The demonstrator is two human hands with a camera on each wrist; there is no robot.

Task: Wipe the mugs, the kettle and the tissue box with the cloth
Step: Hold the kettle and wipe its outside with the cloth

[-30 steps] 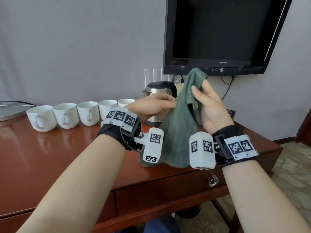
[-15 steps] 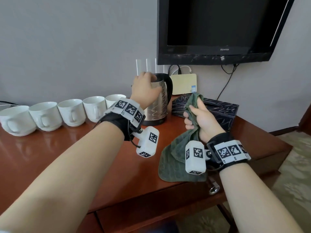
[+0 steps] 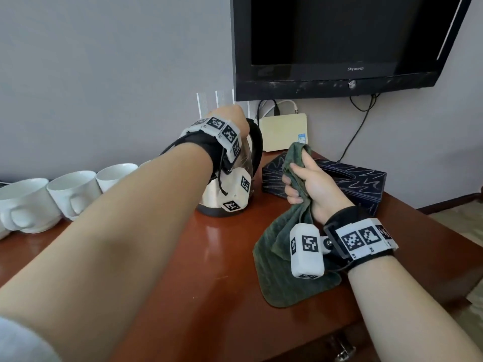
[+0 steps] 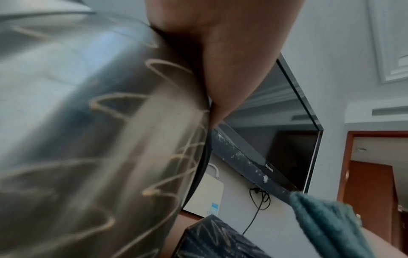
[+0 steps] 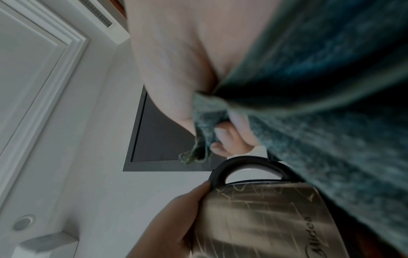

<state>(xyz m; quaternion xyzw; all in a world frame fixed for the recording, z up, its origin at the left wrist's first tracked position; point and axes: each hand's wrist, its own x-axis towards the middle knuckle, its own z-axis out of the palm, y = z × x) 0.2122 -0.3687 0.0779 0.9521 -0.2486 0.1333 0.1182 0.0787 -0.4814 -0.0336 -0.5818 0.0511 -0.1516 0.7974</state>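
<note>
Kettle [image 3: 230,178] newly tilted — between hands

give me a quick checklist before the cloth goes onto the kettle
1. Left hand steadies the kettle at its top: ok.
2. Right hand grips the green cloth: ok.
3. Cloth touching the kettle: not ok, they are apart.
4. Cloth clear of the table: not ok, its lower end lies there.
5. Kettle lid closed: cannot tell, the hand covers it.
6. Tissue box clear of the kettle: ok.
</note>
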